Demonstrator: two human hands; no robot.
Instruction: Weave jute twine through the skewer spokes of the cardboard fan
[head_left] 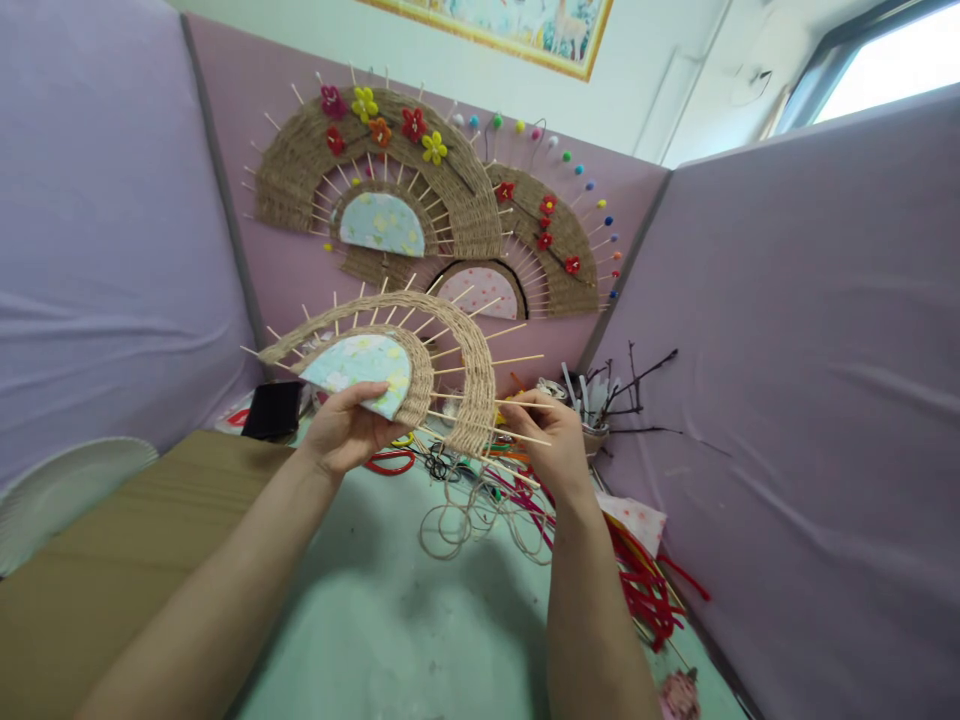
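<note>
My left hand [349, 430] grips the flat bottom edge of a half-woven fan [397, 365], a floral paper half-disc with wooden skewers radiating from it and bands of jute twine woven across them. I hold it upright above the table. My right hand [547, 435] is at the fan's right end, fingers pinched among the bare skewer tips and the twine. Loose jute twine [465, 520] trails from the fan down to the green tabletop [390, 620] in loops.
Two finished woven fans [390, 190] [540, 250] with felt flowers hang on the purple back wall. Red pipe cleaners [645, 580], scissors, a cup of dark twigs [622, 400], a cardboard sheet [127, 560], white paper plates [52, 490] and a black box [274, 408] lie around.
</note>
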